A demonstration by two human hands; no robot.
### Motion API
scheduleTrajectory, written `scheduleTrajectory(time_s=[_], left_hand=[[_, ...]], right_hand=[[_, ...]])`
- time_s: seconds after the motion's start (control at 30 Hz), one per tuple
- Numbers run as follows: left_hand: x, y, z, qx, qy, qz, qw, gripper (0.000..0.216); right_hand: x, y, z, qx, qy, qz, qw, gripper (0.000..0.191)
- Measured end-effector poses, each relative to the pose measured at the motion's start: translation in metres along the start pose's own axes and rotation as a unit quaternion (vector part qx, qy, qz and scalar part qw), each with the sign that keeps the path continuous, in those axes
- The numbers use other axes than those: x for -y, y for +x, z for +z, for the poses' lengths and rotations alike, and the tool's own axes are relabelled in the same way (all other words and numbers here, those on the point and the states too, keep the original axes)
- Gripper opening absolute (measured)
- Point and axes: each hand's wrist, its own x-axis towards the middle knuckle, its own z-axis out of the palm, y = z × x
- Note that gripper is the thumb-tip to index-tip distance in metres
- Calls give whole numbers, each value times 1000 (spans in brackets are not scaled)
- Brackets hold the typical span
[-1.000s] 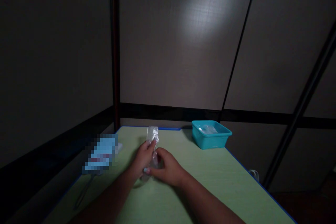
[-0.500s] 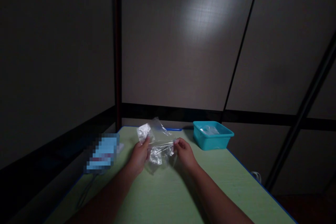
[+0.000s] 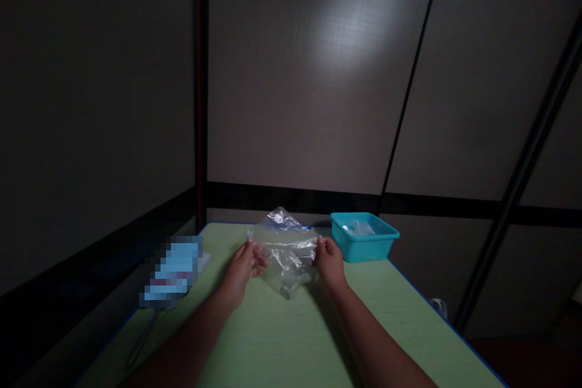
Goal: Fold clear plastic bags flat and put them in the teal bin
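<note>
A clear, crinkled plastic bag [image 3: 284, 248] is stretched out between my two hands above the green table [image 3: 291, 339]. My left hand [image 3: 240, 270] pinches its left edge, fingers closed on the film. My right hand [image 3: 329, 262] grips its right edge in the same way. The bag hangs loosely down in the middle and nearly touches the tabletop. Whether anything is inside it I cannot make out.
A teal plastic tub [image 3: 364, 235] with clear plastic inside stands at the table's far right corner. A blurred blue object [image 3: 173, 270] lies at the left edge, with a cable trailing toward me. Dark partition walls close in behind and to the left.
The bag was a narrow bunched strip held close between both hands. My hands have moved apart and spread it wide and open.
</note>
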Motion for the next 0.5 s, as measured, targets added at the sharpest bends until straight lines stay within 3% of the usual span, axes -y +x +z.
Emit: scheduleTrajectory(time_s=[0.2,0.37,0.5], left_hand=[[-6,-1,-4,22,-69,-69,995,45],[4,-3,-5,54,14,-76,996,35],[10,-2,-7,95,20,-86,992,29]], right_hand=[[20,-8,-5,23,-199,-172,965,27],[32,-10,-10,-8,-246,-205,947,29],[30,-2,-17,-37,-243,-197,949,31]])
